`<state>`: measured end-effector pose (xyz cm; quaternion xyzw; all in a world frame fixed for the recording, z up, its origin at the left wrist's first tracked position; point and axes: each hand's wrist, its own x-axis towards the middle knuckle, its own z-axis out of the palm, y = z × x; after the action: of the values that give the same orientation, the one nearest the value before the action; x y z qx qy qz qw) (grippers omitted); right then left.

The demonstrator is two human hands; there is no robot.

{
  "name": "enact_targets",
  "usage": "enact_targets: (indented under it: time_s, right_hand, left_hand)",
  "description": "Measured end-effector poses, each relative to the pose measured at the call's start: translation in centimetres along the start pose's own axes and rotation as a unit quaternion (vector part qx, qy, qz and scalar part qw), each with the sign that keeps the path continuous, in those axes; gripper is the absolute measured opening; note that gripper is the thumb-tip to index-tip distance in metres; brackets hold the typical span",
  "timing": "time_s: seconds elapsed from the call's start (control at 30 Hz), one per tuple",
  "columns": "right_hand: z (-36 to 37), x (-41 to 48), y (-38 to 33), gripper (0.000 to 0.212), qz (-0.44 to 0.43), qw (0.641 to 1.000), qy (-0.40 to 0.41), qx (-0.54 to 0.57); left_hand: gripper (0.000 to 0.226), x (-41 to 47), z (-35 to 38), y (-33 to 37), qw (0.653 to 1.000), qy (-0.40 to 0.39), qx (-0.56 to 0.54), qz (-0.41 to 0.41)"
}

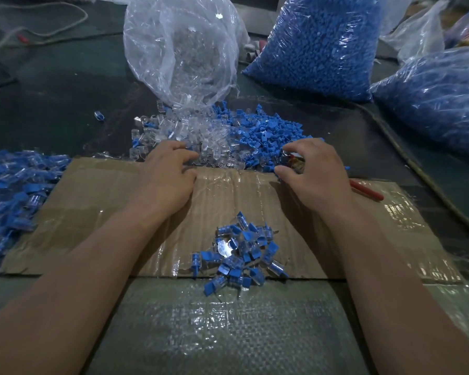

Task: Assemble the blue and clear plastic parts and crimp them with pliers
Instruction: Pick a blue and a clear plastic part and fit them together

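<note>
Where the cardboard sheet (92,212) ends at its far edge, both hands work the loose stock.

1. L hand (168,177): palm down across the far edge, fingers bent, tips in the clear parts (201,142). Can't tell if a piece is pinched.
2. R hand (313,177): fingers curled round the pliers (366,190). Metal head shows btwn thumb & forefinger, red handle sticks out behind the hand onto the cardboard. Fingertips touch the blue parts (268,131).
3. Clear parts & blue parts: one joined heap, clear to L, blue to R, butting against the far edge.
4. Assembled pieces (241,253): small pile, centre, btwn the forearms at the sheet's near edge. A few overhang onto the woven mat (228,328).
5. Open room: bare cardboard shows btwn hands & small pile, also on each side of that pile out to the L & R edges.
6. Large heap of blue-and-clear pieces (11,198): against the L edge, some lapping over it.
7. Clear bag (182,50): mouth down on the heap. Two blue-filled bags (314,44) behind & to R, well apart from the sheet.
8. Cord (417,169): runs diagonally just beyond the R edge.
</note>
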<state>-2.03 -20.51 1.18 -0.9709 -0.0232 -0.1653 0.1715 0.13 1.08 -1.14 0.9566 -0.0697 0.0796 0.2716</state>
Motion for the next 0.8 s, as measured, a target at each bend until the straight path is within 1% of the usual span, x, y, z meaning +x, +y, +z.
enact_targets:
  time_s: [0.1,0.2,0.33,0.47,0.7,0.8]
  right_hand:
    - [0.20,0.03,0.08,0.040,-0.011,1.000,-0.010,-0.004]
    - [0.18,0.12,0.17,0.038,-0.013,1.000,-0.004,-0.003]
    - [0.27,0.10,0.08,0.037,-0.017,1.000,-0.007,-0.008]
    - [0.32,0.09,-0.01,0.036,-0.016,1.000,-0.014,-0.009]
    - [0.51,0.14,-0.06,0.035,-0.018,1.000,-0.017,-0.015]
    - [0.60,0.16,-0.07,0.035,-0.019,0.999,-0.020,-0.017]
  left_hand:
    - [0.034,0.03,0.15,0.07,1.000,0.005,-0.003,0.019]
    - [0.040,-0.11,-0.06,0.11,1.000,0.022,-0.020,-0.001]
    - [0.043,-0.16,-0.05,0.10,1.000,-0.007,0.000,-0.005]
    - [0.034,-0.14,-0.08,-0.01,1.000,-0.006,0.003,0.021]
    - [0.029,-0.50,-0.28,0.39,0.997,0.032,-0.041,0.050]
    - [0.038,-0.64,-0.27,0.54,0.995,0.028,-0.084,0.053]
